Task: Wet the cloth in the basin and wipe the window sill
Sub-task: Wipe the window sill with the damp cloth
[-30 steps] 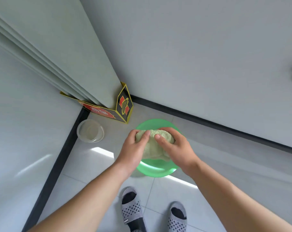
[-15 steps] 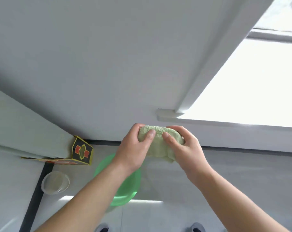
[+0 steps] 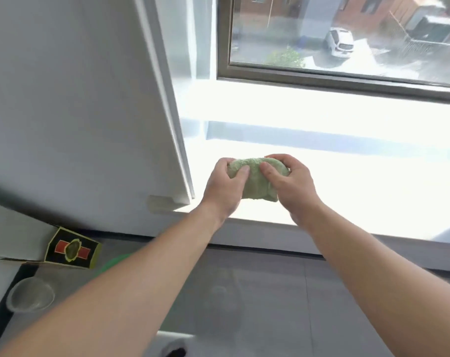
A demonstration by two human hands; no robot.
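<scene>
— Where do we have the cloth (image 3: 256, 180)?
— Bunched between both hands, above the bright window sill (image 3: 347, 176) near its left end. Our left hand (image 3: 225, 186) and right hand (image 3: 292, 185) each clench one side.
— And the basin (image 3: 110, 262)?
— On the floor, mostly hidden under our left forearm.

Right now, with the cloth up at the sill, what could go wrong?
1. The cloth is bunched between the left hand and right hand; wiping it balled up may cover little of the sill.
2. If it is still soaked, it may drip onto the floor.
3. Glare on the sill could hide missed dirt.
</scene>
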